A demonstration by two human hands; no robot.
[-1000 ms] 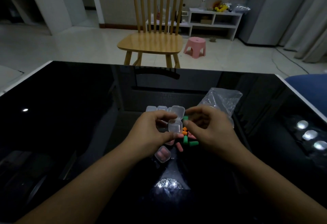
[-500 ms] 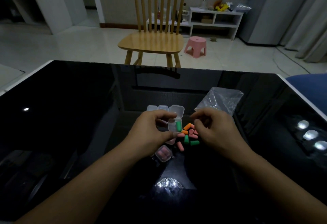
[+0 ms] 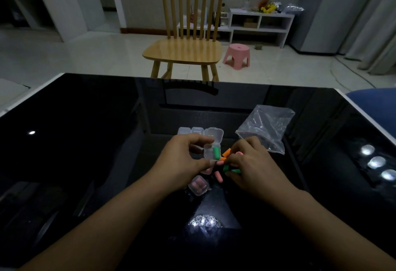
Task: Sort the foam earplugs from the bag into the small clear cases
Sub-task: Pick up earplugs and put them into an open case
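- Left hand grip closed round small open clear plastic case holding one green foam earplug, above glossy black surface
- Right hand grip curled among loose earplugs; whether pinching one, cannot tell
- Crumpled clear plastic bag just beyond

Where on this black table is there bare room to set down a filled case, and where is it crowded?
Bare room: the black table left of the left hand, and the strip between the plastic bag and the far edge. Crowded: between the hands, where loose earplugs, the held open case and a closed case cluster.
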